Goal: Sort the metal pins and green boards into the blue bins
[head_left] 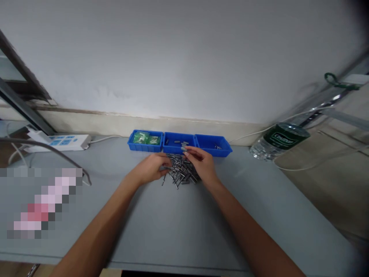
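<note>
A heap of small metal pins and rod-like pieces [182, 171] lies on the grey table [178, 227]. At the heap's left edge is my left hand [154, 167], fingers curled in; what they grip, if anything, is too small to make out. My right hand [203, 161] pinches a small grey metal cylinder [183, 148] over the front rim of the middle blue bin [180, 139]. A few similar short cylinders lie inside that bin. The right blue bin [213, 145] holds a few thin pins, and the left blue bin [145, 141] contains green-and-clear packets.
Behind the bins rises a white wall [184, 65]. A white power strip [65, 142] with cables lies at the left. To the right, a clear plastic bottle with a green label [281, 139] leans over beside a cable. A blurred-out patch covers the table's left side.
</note>
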The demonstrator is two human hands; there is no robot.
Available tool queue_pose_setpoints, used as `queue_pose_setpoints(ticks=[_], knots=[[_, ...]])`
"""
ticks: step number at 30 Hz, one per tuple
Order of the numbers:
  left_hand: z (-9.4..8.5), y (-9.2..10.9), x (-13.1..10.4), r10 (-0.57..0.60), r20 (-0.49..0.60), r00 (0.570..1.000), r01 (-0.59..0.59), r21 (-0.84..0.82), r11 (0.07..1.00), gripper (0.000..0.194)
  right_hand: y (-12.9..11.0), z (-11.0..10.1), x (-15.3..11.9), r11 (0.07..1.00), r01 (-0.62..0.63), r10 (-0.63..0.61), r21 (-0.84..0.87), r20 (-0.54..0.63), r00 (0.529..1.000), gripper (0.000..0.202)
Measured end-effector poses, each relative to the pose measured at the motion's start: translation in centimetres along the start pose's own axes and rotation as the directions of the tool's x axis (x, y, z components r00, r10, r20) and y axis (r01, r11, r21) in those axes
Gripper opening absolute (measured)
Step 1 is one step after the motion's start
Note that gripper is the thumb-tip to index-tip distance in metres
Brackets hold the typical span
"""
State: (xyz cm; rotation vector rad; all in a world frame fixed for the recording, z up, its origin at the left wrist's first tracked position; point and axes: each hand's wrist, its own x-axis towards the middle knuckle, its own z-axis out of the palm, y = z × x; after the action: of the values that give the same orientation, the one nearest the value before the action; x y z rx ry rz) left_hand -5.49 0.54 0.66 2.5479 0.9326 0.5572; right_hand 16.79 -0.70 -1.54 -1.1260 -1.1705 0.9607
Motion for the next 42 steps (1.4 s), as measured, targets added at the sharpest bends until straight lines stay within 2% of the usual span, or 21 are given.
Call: queue_pose_setpoints(ticks=[5, 11, 20, 25, 28, 32, 37, 42], knots=[[0.8, -0.3, 0.1, 0.041, 0.04, 0.998, -0.043, 0.05, 0.998, 0.017, 0.5, 0.0, 0.2, 0.997, -0.042, 0.046, 0.059, -0.076, 0.996, 0.038], [0.7, -0.1, 0.0, 0.015, 0.063, 0.998, -0.02, 0.078, 0.997, 0.017, 0.0, 0.1, -0.1, 0.999, -0.022, 0.026, 0.047, -0.092, 0.995, 0.027], [1.3, -0.7, -0.2, 0.042, 0.079, 0.996, -0.05, 0.102, 0.994, 0.013, -0.1, 0.0, -0.1, 0.999, -0.039, 0.041, 0.029, -0.089, 0.995, 0.026], [0.5, -0.9, -0.5, 0.033, 0.066, 0.997, -0.04, 0.113, 0.993, 0.01, -0.3, 0.0, -0.2, 0.999, -0.044, 0.046, 0.025, -0.069, 0.997, 0.022], [-0.1, -0.8, -0.6, 0.018, 0.025, 1.0, -0.02, 0.111, 0.994, 0.011, -0.5, 0.1, -0.3, 0.998, -0.06, 0.06, 0.018, -0.024, 0.998, 0.021], [-0.7, 0.0, -0.4, -0.011, -0.031, 0.999, 0.014, 0.113, 0.993, 0.011, -0.9, 0.4, -0.7, 0.999, -0.026, 0.029, -0.023, 0.127, 0.991, 0.018], [-1.0, 1.2, -0.2, -0.011, -0.064, 0.998, 0.021, 0.148, 0.989, 0.011, -1.2, 0.6, -1.3, 0.999, -0.025, 0.034, -0.032, 0.344, 0.938, 0.026], [-1.2, 1.5, -0.2, 0.01, -0.093, 0.996, 0.002, 0.124, 0.992, 0.011, -1.0, 0.6, -1.3, 0.998, -0.069, 0.062, 0.008, 0.355, 0.933, 0.03]])
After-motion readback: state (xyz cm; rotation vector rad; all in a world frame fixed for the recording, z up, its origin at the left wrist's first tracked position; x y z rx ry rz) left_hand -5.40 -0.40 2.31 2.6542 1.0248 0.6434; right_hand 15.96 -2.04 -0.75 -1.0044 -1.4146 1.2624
